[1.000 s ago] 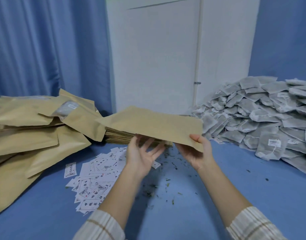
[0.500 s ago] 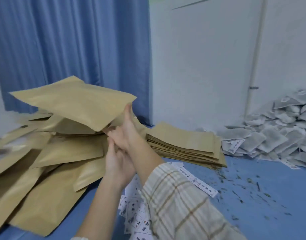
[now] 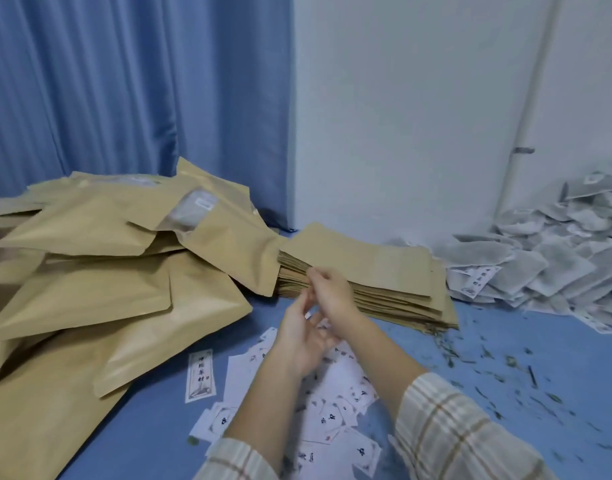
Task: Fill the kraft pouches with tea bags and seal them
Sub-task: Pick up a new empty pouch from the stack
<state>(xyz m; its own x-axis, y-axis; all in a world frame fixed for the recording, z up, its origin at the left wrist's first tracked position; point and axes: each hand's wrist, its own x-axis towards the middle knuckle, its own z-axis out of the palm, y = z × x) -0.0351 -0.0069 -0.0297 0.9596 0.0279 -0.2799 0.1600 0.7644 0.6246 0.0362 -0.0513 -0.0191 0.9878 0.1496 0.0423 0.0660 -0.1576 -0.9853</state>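
Lying nearest, at the lower centre of the frame, are scattered white labels [image 3: 335, 407] on the blue counter [image 3: 505, 344], crossed by two forearms in plaid sleeves [image 3: 446, 427]. Above them the left hand [image 3: 299, 336] is held palm up with fingers loosely spread, grasping nothing. The right hand [image 3: 332, 289] sits just beyond it, fingers curled at the near edge of the flat pouch stack [image 3: 363, 271]; whether it pinches a pouch I cannot tell. Loose tea bits [image 3: 498, 368] dot the counter at right. Filled pouches [image 3: 100, 268] are heaped at left, and tea bags [image 3: 553, 268] are piled at far right. Behind hang a blue curtain [image 3: 124, 81] and a white wall [image 3: 401, 98].
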